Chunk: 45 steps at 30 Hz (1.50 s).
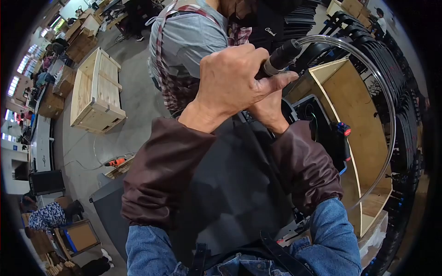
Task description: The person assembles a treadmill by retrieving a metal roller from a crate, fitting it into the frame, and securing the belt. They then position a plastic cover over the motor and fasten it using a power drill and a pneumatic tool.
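My left hand [232, 80] is closed around a black air tool [283, 56], held up high in front of me. Its thumb lies along the near side of the tool's round end. A clear hose [368, 60] leaves the top of that end and loops down at the right. Behind the left hand, my right hand [271, 108] reaches up close to the same tool; its fingers are hidden. Below both forearms spreads a dark grey panel [230, 184]. The tool's working end is out of sight behind my hands.
Another person [189, 41] in a grey top stands just ahead. To the right is an open plywood crate [357, 99], with a red-and-black power tool [344, 133] at its edge. A wooden crate [99, 92] and an orange tool [117, 161] are at left. Black frames [400, 106] line the far right.
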### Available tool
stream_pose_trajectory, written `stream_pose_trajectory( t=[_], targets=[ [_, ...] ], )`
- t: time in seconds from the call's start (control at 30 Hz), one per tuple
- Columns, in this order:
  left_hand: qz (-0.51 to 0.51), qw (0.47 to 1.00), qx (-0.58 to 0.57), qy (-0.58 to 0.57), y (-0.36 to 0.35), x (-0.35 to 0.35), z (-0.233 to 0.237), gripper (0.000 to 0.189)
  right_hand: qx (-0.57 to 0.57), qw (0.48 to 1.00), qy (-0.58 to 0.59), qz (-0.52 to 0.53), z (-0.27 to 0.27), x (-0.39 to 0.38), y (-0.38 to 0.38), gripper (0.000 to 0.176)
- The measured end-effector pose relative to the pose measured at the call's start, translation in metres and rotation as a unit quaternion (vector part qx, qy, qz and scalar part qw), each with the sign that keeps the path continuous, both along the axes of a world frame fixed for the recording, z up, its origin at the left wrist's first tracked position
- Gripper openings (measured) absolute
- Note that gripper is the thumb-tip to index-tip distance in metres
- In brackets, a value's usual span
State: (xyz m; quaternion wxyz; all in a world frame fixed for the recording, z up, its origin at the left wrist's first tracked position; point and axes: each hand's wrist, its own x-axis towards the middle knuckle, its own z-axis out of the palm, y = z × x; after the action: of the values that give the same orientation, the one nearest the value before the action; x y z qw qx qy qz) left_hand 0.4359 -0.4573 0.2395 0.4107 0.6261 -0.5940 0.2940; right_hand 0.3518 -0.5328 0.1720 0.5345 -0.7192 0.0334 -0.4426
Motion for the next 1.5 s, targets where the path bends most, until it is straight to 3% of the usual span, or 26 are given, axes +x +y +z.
stream_pose_trajectory(
  t=[0.63,0.83,0.9,0.93,1.07,1.17,1.3,1.5],
  targets=[
    [0.004,0.994,0.106,0.026,0.0,-0.007,-0.007,0.061,0.035,0.998,-0.004,-0.056,-0.018,-0.007,0.003,0.032],
    [-0.004,0.996,0.072,0.044,-0.006,-0.001,-0.01,0.059,0.016,0.999,-0.016,-0.024,-0.013,-0.001,-0.003,0.035],
    [0.006,0.995,0.085,0.052,-0.012,-0.001,-0.01,0.058,0.078,0.996,-0.049,-0.018,-0.013,0.001,-0.002,0.033],
    [0.014,0.994,0.094,0.059,-0.015,-0.003,-0.009,0.057,0.184,0.983,0.016,-0.011,-0.01,-0.002,0.002,0.032],
    [-0.035,0.994,0.095,0.053,-0.01,-0.009,-0.011,0.051,0.048,0.991,-0.073,-0.099,-0.02,-0.005,0.013,0.032],
    [-0.056,0.996,0.046,0.05,0.002,-0.008,-0.013,0.044,0.035,0.997,-0.037,-0.057,-0.04,0.0,0.007,0.032],
    [-0.043,0.996,0.014,0.083,0.002,0.011,-0.019,0.038,0.049,0.998,0.018,-0.036,-0.026,0.01,0.01,0.028],
    [-0.036,0.994,0.023,0.102,0.008,0.018,-0.034,0.034,0.051,0.999,-0.016,0.005,-0.035,0.02,0.014,0.028]
  ],
)
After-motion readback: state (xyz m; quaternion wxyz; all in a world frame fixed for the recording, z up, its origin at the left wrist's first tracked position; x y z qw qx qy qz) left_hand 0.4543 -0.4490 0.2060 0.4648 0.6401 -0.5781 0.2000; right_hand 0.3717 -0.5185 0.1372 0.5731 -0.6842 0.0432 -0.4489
